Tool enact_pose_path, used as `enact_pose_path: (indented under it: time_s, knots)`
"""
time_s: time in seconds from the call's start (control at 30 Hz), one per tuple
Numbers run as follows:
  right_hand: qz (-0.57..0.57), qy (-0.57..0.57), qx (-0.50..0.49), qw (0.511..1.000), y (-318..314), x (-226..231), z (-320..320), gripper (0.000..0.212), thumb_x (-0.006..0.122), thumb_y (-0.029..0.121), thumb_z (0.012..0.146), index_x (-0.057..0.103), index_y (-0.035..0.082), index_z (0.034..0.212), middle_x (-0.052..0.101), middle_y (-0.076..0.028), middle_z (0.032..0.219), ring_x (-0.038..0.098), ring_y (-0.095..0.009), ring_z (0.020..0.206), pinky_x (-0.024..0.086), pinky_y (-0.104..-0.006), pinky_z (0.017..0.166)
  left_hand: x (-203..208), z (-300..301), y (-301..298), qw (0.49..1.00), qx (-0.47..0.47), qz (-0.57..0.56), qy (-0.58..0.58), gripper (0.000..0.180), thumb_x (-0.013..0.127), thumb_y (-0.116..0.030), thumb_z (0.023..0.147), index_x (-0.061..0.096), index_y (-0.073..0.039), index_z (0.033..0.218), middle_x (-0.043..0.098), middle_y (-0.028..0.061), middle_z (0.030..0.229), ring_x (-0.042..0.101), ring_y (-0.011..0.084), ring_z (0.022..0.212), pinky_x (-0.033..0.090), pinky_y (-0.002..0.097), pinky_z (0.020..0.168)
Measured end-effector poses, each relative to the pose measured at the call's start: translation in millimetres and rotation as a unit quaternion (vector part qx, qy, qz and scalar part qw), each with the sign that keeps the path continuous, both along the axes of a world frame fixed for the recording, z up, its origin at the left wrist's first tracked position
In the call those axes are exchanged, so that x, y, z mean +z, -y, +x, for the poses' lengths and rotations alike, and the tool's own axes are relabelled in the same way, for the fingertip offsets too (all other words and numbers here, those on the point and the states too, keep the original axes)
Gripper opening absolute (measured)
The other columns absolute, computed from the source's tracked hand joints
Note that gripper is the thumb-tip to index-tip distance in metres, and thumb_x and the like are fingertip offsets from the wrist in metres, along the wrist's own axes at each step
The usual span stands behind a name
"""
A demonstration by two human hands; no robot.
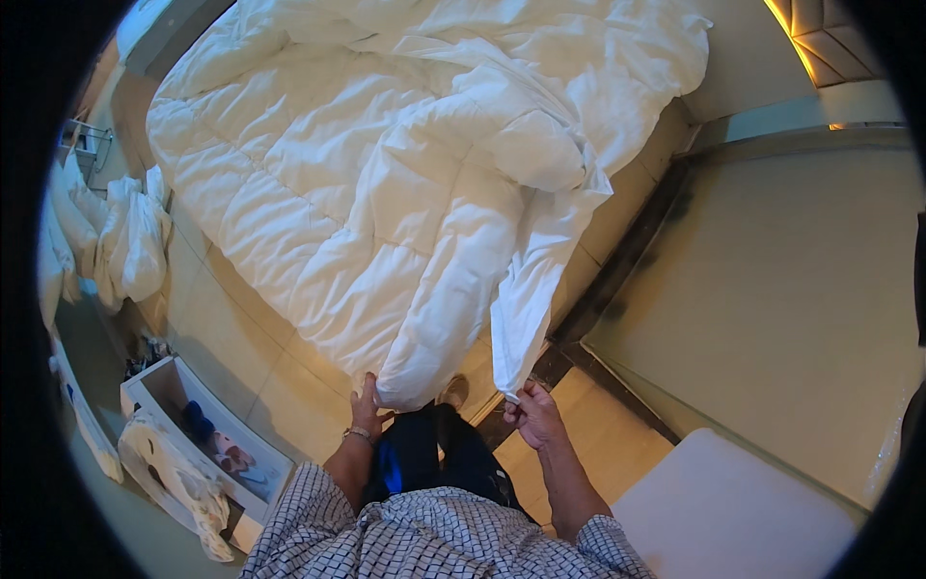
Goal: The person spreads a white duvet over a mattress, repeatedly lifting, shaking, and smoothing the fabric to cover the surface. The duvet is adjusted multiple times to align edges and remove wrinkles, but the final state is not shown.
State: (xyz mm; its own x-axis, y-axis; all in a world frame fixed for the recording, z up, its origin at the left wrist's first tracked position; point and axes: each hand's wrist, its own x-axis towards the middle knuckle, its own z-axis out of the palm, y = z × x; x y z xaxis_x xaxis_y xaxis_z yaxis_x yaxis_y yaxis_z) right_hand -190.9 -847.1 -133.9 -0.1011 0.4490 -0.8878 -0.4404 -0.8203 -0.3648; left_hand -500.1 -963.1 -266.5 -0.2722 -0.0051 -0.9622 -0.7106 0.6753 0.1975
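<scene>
A thick white quilted comforter [289, 183] spreads across the bed and reaches down to my body. My left hand [366, 409], with a bracelet at the wrist, grips the near edge of the comforter, its thumb and fingers on either side. To the right, a thin white fabric cover [529, 304] comes away from the comforter in a loose strip. My right hand [535, 415] pinches the lower corner of that cover and pulls it toward me. Part of the cover lies bunched over the comforter, so its full extent is hidden.
At left stands an open drawer [265, 439] holding small items, with crumpled cloth beside it. White bags [135, 241] hang farther up on the left. A large plastic-wrapped panel [772, 280] lies on the right, and a pale padded seat [733, 511] is at the lower right.
</scene>
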Motion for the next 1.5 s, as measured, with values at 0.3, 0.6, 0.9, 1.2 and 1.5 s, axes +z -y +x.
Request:
enact_pose_path:
  time_s: [0.3,0.6,0.9,1.2,1.5]
  knots:
    - [0.015,-0.053,0.041,0.998,11,-18,-13,0.016,0.060,0.014,0.102,0.058,0.008,0.118,0.061,-0.005,0.092,0.058,-0.013,0.076,0.049,-0.0291,0.064,-116,-25,45,0.903,0.274,0.260,0.203,0.081,0.050,-0.072,0.093,0.046,-0.014,0.148,0.053,0.0089,0.148,0.052,0.0350,0.133,0.041,0.0572,0.111]
    - [0.114,0.093,0.132,0.980,19,-31,5,0.012,0.052,0.012,0.102,0.056,0.004,0.109,0.062,-0.005,0.088,0.053,-0.010,0.061,0.048,-0.0279,0.053,-17,-34,51,0.876,0.144,0.429,0.164,0.051,0.040,-0.040,0.108,0.048,-0.006,0.145,0.055,0.0130,0.145,0.054,0.0334,0.131,0.043,0.0504,0.113]
    - [0.286,0.270,0.071,0.917,-49,57,-41,0.013,0.050,0.012,0.100,0.058,0.002,0.103,0.061,-0.006,0.077,0.055,-0.011,0.056,0.045,-0.0288,0.045,420,-161,-22,0.481,-0.350,0.443,-0.671,0.098,0.057,-0.072,0.087,0.045,0.008,0.142,0.052,0.0245,0.143,0.055,0.0377,0.128,0.043,0.0479,0.106]
    - [0.273,0.416,0.532,0.685,304,-120,-180,0.022,0.066,0.024,0.082,0.070,0.004,0.090,0.067,-0.021,0.099,0.067,-0.036,0.097,0.055,-0.0482,0.079,396,-175,-110,0.688,-0.126,0.714,-0.042,0.060,0.051,-0.031,0.103,0.037,0.002,0.151,0.053,0.0198,0.145,0.057,0.0301,0.127,0.049,0.0435,0.106]
    - [0.059,0.422,0.257,0.867,302,-97,-241,0.036,0.062,0.036,0.090,0.070,0.003,0.100,0.073,-0.016,0.093,0.072,-0.028,0.090,0.055,-0.0403,0.080,362,-226,-152,0.723,-0.062,0.646,0.237,0.046,0.041,-0.030,0.109,0.047,-0.003,0.146,0.057,0.0145,0.143,0.060,0.0278,0.126,0.050,0.0465,0.105]
